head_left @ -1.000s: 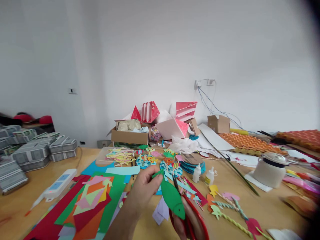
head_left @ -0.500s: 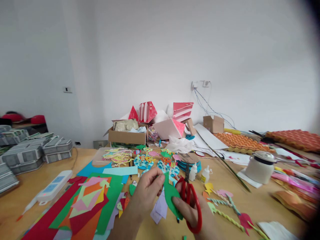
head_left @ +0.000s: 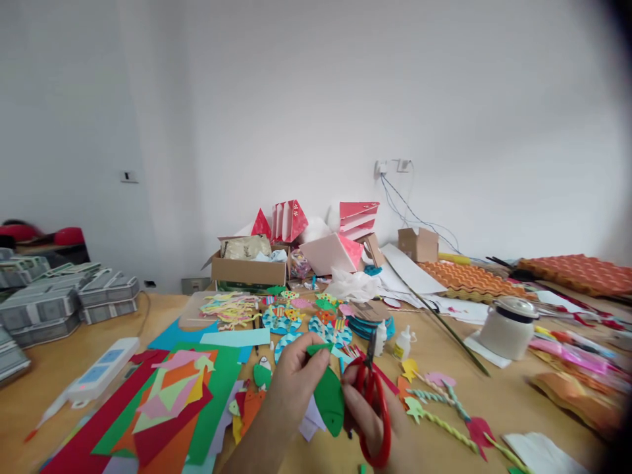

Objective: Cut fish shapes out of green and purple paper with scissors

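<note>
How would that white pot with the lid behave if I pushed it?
The white pot looks unlikely to tip, given its broad, upright body. It may drag the white paper under it along. The lid might rattle or shift; I can't tell whether it's fastened.

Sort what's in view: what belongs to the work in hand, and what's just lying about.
In the work:
- green fish, in the left hand
- red scissors, in the right hand
- coloured paper, probably stock

Apparently just lying about:
- power strip
- white pot
- open box
</note>
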Demonstrator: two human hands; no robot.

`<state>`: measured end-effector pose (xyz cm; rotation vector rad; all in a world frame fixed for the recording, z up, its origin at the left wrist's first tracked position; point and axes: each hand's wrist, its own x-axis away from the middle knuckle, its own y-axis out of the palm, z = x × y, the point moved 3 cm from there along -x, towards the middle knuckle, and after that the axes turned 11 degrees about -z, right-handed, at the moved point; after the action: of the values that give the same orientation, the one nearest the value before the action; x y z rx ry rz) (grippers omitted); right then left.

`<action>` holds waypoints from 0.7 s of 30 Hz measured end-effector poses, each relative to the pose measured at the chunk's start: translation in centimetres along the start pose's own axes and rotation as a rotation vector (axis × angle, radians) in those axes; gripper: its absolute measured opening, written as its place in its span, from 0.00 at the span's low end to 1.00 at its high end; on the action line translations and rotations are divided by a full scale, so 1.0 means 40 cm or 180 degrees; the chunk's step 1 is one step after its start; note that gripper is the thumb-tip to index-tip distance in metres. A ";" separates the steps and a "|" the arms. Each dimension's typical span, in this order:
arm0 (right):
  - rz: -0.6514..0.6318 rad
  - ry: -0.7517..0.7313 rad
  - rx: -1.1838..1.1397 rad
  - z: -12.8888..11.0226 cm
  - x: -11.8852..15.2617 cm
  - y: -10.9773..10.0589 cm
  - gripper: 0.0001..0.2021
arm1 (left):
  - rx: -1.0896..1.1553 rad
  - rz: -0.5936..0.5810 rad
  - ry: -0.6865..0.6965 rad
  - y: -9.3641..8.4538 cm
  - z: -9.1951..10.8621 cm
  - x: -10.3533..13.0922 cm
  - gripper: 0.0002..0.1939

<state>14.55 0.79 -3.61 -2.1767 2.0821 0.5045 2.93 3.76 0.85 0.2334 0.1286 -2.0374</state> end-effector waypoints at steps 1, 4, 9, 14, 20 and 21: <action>0.0059 0.0000 0.0048 -0.006 -0.004 -0.013 0.15 | -0.0045 -0.0043 -0.0023 0.000 0.003 0.001 0.10; 0.0196 0.0003 0.0300 -0.054 -0.017 -0.050 0.17 | -0.0175 -0.0313 -0.0029 0.004 0.011 0.006 0.10; -0.0554 0.0319 0.0786 -0.167 -0.029 -0.036 0.10 | -0.0632 -0.0833 -0.0030 0.015 0.003 0.009 0.09; -0.0886 0.0403 0.1058 -0.202 -0.038 -0.012 0.06 | -0.0806 -0.1073 -0.0010 0.014 0.002 0.012 0.08; -0.0137 0.0136 0.0451 -0.170 -0.043 -0.041 0.09 | 0.0430 -0.0533 0.0066 -0.023 0.005 -0.002 0.17; 0.0048 0.0031 0.0239 -0.163 -0.044 -0.047 0.11 | 0.0748 -0.0389 0.0035 -0.029 -0.005 -0.008 0.18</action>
<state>17.49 0.71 2.74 -2.1282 2.0883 0.4107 2.07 4.59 0.71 0.3915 -0.0930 -2.1732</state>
